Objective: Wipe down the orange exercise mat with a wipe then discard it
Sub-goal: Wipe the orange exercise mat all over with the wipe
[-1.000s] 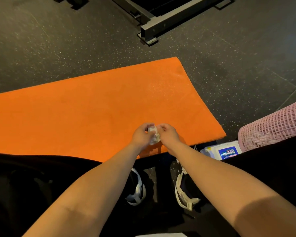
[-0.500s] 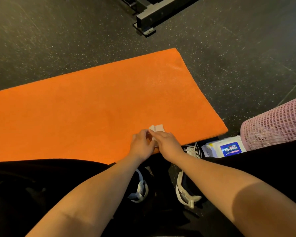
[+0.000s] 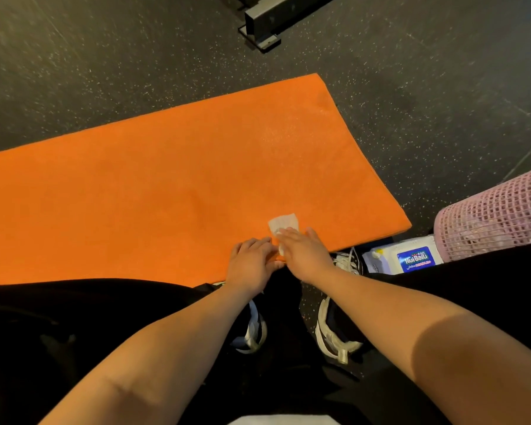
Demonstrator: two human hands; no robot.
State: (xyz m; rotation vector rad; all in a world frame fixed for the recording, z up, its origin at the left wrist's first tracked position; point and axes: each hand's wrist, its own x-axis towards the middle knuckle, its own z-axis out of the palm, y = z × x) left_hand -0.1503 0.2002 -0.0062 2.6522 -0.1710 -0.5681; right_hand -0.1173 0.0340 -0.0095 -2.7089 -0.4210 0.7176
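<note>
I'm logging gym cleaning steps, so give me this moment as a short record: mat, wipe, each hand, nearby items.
mat: orange exercise mat, flat on dark speckled floor
wipe: white wipe spread on the mat, close to its near edge
right: right hand flat on the wipe, fingers straight
left: left hand rests on the mat beside it
nearby: wipes pack and pink mesh roll off the mat's right corner
</note>
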